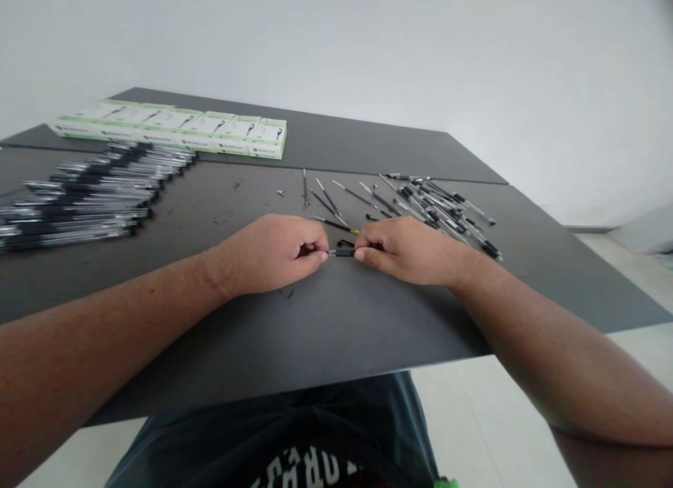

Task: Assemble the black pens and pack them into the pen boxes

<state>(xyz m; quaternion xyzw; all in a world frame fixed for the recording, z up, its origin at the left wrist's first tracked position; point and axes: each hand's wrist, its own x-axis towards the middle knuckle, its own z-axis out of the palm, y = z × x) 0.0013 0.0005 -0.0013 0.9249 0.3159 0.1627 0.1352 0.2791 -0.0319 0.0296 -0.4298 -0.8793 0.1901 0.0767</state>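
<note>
Pen (345, 252) slim, cylindrical, dark-sleeved; tabletop (326, 327) flat, matte grey.

I have the left hand (284, 253) and right hand (402, 248) near the middle of my view, thumbs and fingers pinching opposite ends of a dark-gripped pen (344, 253) just above the grey table (315, 327). Beyond them I see loose refills (328, 198) scattered about. Pen parts (442, 211) lie heaped past the right hand; on the far left, many pens (99, 193) lie in front of a row of green-and-white boxes (173, 127).
</note>
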